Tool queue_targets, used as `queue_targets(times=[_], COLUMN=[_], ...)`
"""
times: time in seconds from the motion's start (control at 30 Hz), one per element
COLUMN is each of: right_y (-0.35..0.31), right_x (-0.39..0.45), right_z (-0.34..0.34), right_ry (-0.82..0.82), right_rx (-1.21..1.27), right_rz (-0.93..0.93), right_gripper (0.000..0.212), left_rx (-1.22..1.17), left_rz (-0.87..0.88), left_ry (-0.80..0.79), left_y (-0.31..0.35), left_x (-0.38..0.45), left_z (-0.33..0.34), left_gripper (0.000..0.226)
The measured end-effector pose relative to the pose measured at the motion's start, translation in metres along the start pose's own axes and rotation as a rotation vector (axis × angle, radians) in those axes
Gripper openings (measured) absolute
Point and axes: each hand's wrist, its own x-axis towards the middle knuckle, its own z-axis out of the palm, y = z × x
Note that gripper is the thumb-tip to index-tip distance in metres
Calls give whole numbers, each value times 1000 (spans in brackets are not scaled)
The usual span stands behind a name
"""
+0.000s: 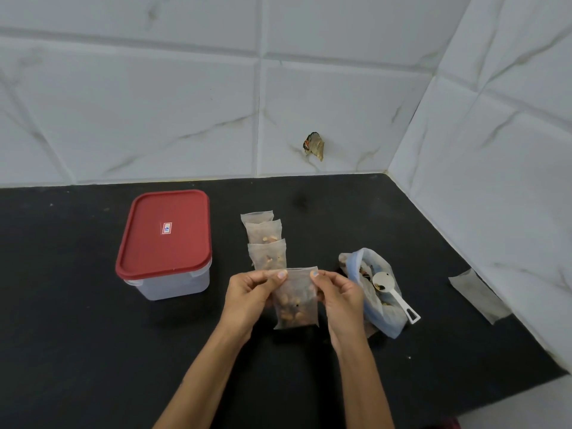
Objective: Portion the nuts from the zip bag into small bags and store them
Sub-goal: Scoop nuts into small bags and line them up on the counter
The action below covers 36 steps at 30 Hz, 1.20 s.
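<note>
Both hands hold one small bag (296, 300) upright above the counter (93, 351), likely so the nuts settle low and the top strip can be pressed closed; the left hand (247, 300) pinches its top left corner and the right hand (340, 297) its top right, the bag hanging between the fingertips; three filled bags (266, 239) lie behind it, the zip bag (376, 292) with scoop (391, 291) to the right, the box (164, 243) lidded at left
</note>
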Motion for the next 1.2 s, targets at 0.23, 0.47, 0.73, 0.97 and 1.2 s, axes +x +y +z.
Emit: queue_targets(times=[0.23, 0.47, 0.73, 0.97, 1.2], right_y=[18, 23, 21, -7, -58], right_x=[21, 39, 41, 9, -9], right_z=[23, 39, 37, 26, -64], right_ry=[31, 27, 6, 44, 496], right_rx=[-172, -408, -674, -687, -352], right_rz=[-11, -113, -223, -352, -477], right_gripper=[8, 11, 26, 25, 11], left_rx=[53, 445, 831, 878, 437], left_rz=[-17, 106, 137, 373, 511], left_ry=[195, 289, 310, 311, -73], left_y=[-17, -29, -18, 14, 21], left_x=[18, 32, 29, 7, -5], left_z=[-9, -20, -21, 18, 118], left_gripper=[13, 37, 23, 31, 45])
